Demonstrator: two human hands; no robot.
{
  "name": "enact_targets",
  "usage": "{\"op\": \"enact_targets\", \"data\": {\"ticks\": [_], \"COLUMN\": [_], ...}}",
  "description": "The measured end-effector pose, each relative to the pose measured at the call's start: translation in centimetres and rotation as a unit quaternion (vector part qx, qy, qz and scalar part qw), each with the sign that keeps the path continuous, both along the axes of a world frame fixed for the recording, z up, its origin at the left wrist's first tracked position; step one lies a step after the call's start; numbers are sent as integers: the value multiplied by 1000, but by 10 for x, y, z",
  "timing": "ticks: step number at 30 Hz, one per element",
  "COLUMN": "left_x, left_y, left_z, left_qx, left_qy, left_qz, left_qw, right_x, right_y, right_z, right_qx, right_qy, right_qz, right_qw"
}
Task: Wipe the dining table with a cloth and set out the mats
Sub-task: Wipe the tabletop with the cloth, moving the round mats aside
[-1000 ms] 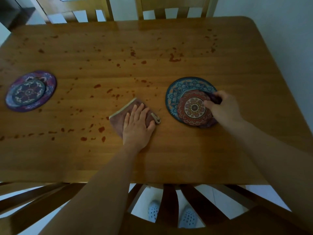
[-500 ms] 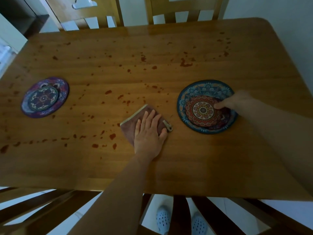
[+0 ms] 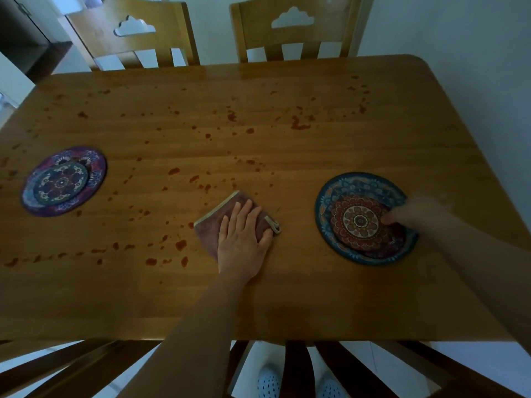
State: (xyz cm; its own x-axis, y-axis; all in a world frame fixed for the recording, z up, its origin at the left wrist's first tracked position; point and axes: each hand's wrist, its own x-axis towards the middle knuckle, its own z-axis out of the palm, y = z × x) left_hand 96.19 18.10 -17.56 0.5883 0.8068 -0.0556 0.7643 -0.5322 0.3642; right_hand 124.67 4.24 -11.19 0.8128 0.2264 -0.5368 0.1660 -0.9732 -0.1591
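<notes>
My left hand [image 3: 242, 239] lies flat with straight fingers on a folded brown cloth [image 3: 209, 225] near the middle of the wooden dining table [image 3: 287, 297]. On the right a small red patterned mat [image 3: 356, 222] sits on top of a larger blue round mat [image 3: 344, 185]. My right hand [image 3: 416, 214], blurred, touches the right side of the red mat; its grip is unclear. A purple round mat [image 3: 94, 168] with a smaller mat [image 3: 60, 182] stacked on it lies at the left. Red-brown stains [image 3: 181, 244] dot the tabletop.
Two wooden chairs [image 3: 132, 33] [image 3: 293, 27] stand at the table's far side. A dark chair back [image 3: 296, 369] is at the near edge, with my light shoes on the floor below it. A white wall runs along the right.
The view has tilted up, so the table sits lower in the frame. My right hand has slid to the right edge of the red mat. My left hand stays on the cloth.
</notes>
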Motion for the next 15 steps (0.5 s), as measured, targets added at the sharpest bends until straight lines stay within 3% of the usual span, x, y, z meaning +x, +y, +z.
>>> {"op": "enact_targets", "data": {"ticks": [2, 3, 5, 7, 10, 15], "left_x": [0, -2, -7, -12, -5, 34], "left_y": [0, -3, -19, -43, -57, -25], "left_z": [1, 2, 2, 2, -3, -9], "left_qx": [1, -1, 3, 10, 11, 37], "left_qy": [-1, -4, -11, -12, -5, 15], "left_qz": [2, -2, -33, -89, -156, -164], "left_qw": [1000, 1000, 999, 996, 988, 986], "right_x": [-19, -33, -57, -75, -89, -92], "right_y": [16, 27, 44, 54, 53, 56], "right_z": [-1, -2, -11, -29, -55, -71], "right_qx": [73, 137, 184, 167, 192, 197], "right_qy": [-154, -186, -165, -154, -232, -289], "right_qz": [152, 217, 306, 319, 299, 309], "right_qw": [974, 948, 919, 920, 906, 884]}}
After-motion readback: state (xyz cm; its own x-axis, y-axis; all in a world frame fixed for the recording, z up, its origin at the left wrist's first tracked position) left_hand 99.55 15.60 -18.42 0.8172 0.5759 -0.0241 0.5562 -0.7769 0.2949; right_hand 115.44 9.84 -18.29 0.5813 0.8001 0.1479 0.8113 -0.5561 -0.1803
